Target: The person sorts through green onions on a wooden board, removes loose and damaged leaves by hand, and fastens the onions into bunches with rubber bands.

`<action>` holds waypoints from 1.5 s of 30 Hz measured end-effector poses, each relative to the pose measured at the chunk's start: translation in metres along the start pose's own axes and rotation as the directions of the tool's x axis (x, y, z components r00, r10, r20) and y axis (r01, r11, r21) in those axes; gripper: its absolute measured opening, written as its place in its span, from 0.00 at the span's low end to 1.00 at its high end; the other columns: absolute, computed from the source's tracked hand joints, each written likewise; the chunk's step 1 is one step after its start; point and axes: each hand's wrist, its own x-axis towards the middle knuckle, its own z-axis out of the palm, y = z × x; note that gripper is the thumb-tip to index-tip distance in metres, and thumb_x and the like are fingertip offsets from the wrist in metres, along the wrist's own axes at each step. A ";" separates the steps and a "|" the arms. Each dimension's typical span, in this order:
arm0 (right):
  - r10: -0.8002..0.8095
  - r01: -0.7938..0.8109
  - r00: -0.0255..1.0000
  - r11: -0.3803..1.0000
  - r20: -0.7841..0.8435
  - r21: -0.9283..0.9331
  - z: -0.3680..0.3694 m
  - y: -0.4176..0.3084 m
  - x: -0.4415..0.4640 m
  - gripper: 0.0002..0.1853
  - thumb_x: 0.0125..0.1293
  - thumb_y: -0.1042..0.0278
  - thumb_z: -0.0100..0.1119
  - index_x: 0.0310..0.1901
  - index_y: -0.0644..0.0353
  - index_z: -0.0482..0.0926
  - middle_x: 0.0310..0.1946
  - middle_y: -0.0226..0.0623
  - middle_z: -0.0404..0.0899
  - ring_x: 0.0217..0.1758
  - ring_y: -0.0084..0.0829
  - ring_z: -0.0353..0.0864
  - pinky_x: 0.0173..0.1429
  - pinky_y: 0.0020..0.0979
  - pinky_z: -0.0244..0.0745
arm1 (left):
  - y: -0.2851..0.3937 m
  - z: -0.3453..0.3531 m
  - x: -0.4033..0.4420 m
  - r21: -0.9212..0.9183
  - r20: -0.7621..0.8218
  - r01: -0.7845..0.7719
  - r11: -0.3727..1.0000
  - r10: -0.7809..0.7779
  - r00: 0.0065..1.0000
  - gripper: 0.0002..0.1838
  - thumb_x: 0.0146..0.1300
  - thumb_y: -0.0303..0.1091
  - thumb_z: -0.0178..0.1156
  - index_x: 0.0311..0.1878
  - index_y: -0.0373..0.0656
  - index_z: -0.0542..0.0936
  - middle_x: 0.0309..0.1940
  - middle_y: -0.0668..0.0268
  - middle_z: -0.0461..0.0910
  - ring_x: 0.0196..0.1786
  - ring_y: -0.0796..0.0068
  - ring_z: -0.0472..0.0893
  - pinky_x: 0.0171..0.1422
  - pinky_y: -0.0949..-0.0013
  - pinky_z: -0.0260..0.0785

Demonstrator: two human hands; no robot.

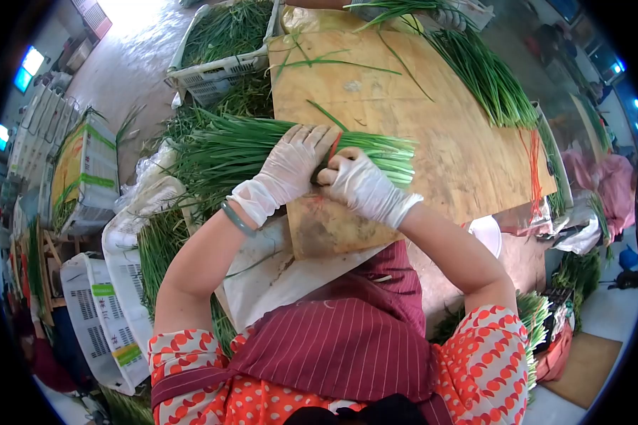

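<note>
A thick bunch of garlic chives (227, 145) lies across the wooden board (461, 170), leaves to the left and pale stem ends to the right. My left hand (299, 161), in a whitish glove, is wrapped over the bunch and presses it down. Around the stems, just right of that hand, runs a red tie (336, 144). My right hand (361, 185), also gloved, is closed with curled fingers at the near side of the bunch, by the tie. Its fingertips are partly hidden. A few loose leaves are on the board's far part.
Red ties (534, 173) hang at the board's right edge. Another chive bunch (485, 78) lies at the far right, near a co-worker's gloved hand (450, 18). A white crate (223, 74) full of chives stands far left; more crates (103, 312) are at lower left.
</note>
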 end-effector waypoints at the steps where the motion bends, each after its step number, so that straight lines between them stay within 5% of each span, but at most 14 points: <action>1: -0.004 0.004 1.000 1.000 0.000 0.001 -0.001 -0.001 -0.003 0.02 0.53 0.67 0.54 0.25 0.49 0.77 0.30 0.26 0.71 0.39 0.29 0.73 0.53 0.34 0.65 | -0.002 0.002 -0.001 0.068 -0.027 -0.010 0.998 0.012 1.000 0.43 0.43 0.40 0.67 0.65 0.41 0.61 0.59 0.55 0.68 0.62 0.58 0.68 0.69 0.59 0.57; 4: 0.283 -0.259 0.955 0.942 -0.091 0.212 0.007 -0.014 -0.020 0.02 0.47 0.66 0.60 0.24 0.47 0.77 0.28 0.24 0.71 0.39 0.31 0.72 0.57 0.42 0.58 | 0.004 -0.005 -0.004 0.151 0.000 -0.006 0.988 0.006 1.000 0.43 0.44 0.38 0.67 0.65 0.42 0.61 0.58 0.58 0.68 0.61 0.61 0.69 0.68 0.62 0.58; 10: 0.401 -0.342 0.877 0.907 -0.263 0.244 -0.007 -0.010 -0.010 0.04 0.48 0.65 0.64 0.24 0.48 0.77 0.27 0.24 0.72 0.39 0.32 0.72 0.55 0.42 0.60 | 0.008 -0.007 0.001 0.170 -0.093 0.094 0.981 -0.079 0.993 0.52 0.33 0.33 0.74 0.67 0.42 0.59 0.59 0.59 0.67 0.62 0.58 0.67 0.66 0.59 0.60; 13: 0.435 -0.378 0.807 0.900 -0.400 0.218 -0.007 0.005 0.001 0.04 0.51 0.63 0.63 0.26 0.49 0.78 0.27 0.25 0.74 0.39 0.33 0.73 0.54 0.45 0.60 | 0.012 -0.017 0.013 0.115 -0.057 0.350 0.930 -0.346 0.937 0.55 0.31 0.36 0.76 0.68 0.42 0.58 0.59 0.60 0.66 0.61 0.59 0.67 0.65 0.59 0.60; 17: 0.568 -0.545 0.803 0.823 -0.181 0.164 0.030 0.018 -0.008 0.04 0.57 0.61 0.60 0.31 0.49 0.81 0.28 0.32 0.77 0.37 0.39 0.76 0.46 0.41 0.68 | 0.008 0.012 0.019 0.261 -0.297 0.508 0.821 -0.432 0.852 0.56 0.35 0.46 0.76 0.69 0.42 0.56 0.61 0.61 0.63 0.64 0.60 0.64 0.68 0.58 0.54; 18: 0.659 -0.643 0.752 0.728 0.018 0.238 0.037 0.016 -0.013 0.06 0.59 0.61 0.59 0.33 0.50 0.81 0.29 0.36 0.78 0.37 0.42 0.77 0.43 0.40 0.70 | 0.015 0.004 0.023 0.305 -0.198 0.470 0.828 -0.428 0.882 0.58 0.34 0.48 0.76 0.69 0.41 0.55 0.61 0.61 0.63 0.64 0.60 0.64 0.69 0.58 0.54; 22: 0.767 -0.623 0.642 0.535 -0.018 0.571 0.043 0.006 -0.030 0.08 0.62 0.61 0.57 0.36 0.54 0.81 0.32 0.42 0.79 0.35 0.46 0.77 0.38 0.40 0.73 | 0.023 0.002 0.041 0.462 -0.055 0.290 0.838 -0.299 0.953 0.62 0.32 0.52 0.76 0.69 0.39 0.53 0.61 0.59 0.64 0.64 0.58 0.65 0.70 0.57 0.53; 24: 0.808 -0.704 0.558 0.338 0.192 0.624 0.037 -0.003 -0.035 0.11 0.64 0.60 0.56 0.38 0.58 0.80 0.35 0.44 0.79 0.38 0.47 0.78 0.42 0.39 0.73 | 0.026 0.001 0.049 0.420 0.016 0.310 0.853 -0.348 0.937 0.62 0.32 0.53 0.76 0.69 0.38 0.54 0.61 0.59 0.64 0.64 0.57 0.65 0.70 0.57 0.54; 27: 0.776 -0.547 0.631 0.448 -0.004 0.707 0.051 -0.003 -0.057 0.12 0.66 0.59 0.56 0.40 0.59 0.79 0.36 0.46 0.80 0.37 0.46 0.78 0.42 0.37 0.74 | 0.023 0.001 0.054 0.297 0.107 0.342 0.891 -0.387 0.916 0.62 0.32 0.52 0.77 0.69 0.37 0.54 0.61 0.58 0.65 0.63 0.57 0.66 0.70 0.58 0.55; 28: 0.866 -0.447 0.485 0.122 0.126 0.886 0.024 -0.006 -0.053 0.12 0.67 0.59 0.55 0.43 0.57 0.80 0.36 0.46 0.80 0.38 0.43 0.79 0.43 0.34 0.74 | 0.021 0.001 0.055 0.214 0.129 0.363 0.907 -0.395 0.910 0.61 0.32 0.52 0.77 0.68 0.36 0.54 0.60 0.57 0.65 0.63 0.57 0.66 0.69 0.59 0.56; 30: 0.898 -0.271 0.303 0.403 -0.320 0.874 0.013 0.023 -0.046 0.10 0.65 0.61 0.56 0.43 0.54 0.81 0.36 0.41 0.81 0.40 0.41 0.79 0.43 0.35 0.74 | 0.026 -0.002 0.055 0.236 0.127 0.358 0.903 -0.394 0.910 0.61 0.32 0.51 0.77 0.68 0.36 0.54 0.60 0.57 0.65 0.63 0.57 0.66 0.69 0.60 0.57; 33: 0.911 -0.683 0.292 0.412 -0.292 0.603 -0.007 0.076 -0.051 0.08 0.62 0.63 0.58 0.42 0.50 0.82 0.36 0.36 0.82 0.42 0.38 0.79 0.43 0.36 0.72 | 0.030 -0.002 0.052 0.267 0.106 0.349 0.898 -0.388 0.916 0.62 0.31 0.49 0.78 0.69 0.36 0.53 0.59 0.57 0.66 0.62 0.57 0.66 0.68 0.60 0.58; 36: 0.629 -0.680 0.533 0.717 -0.565 0.157 0.005 0.104 -0.044 0.09 0.55 0.61 0.63 0.38 0.47 0.84 0.31 0.33 0.82 0.39 0.36 0.78 0.43 0.38 0.67 | 0.030 -0.003 0.055 0.273 0.098 0.348 0.897 -0.386 0.917 0.63 0.31 0.48 0.78 0.69 0.36 0.52 0.58 0.57 0.66 0.62 0.57 0.66 0.68 0.59 0.58; 45: 0.804 -0.563 0.563 0.542 -0.190 0.624 0.022 0.124 -0.041 0.06 0.55 0.71 0.64 0.36 0.59 0.82 0.32 0.38 0.81 0.37 0.36 0.80 0.43 0.32 0.73 | 0.028 -0.004 0.057 0.268 0.138 0.343 0.900 -0.388 0.911 0.64 0.29 0.49 0.78 0.69 0.36 0.52 0.58 0.57 0.66 0.62 0.56 0.66 0.68 0.57 0.57</action>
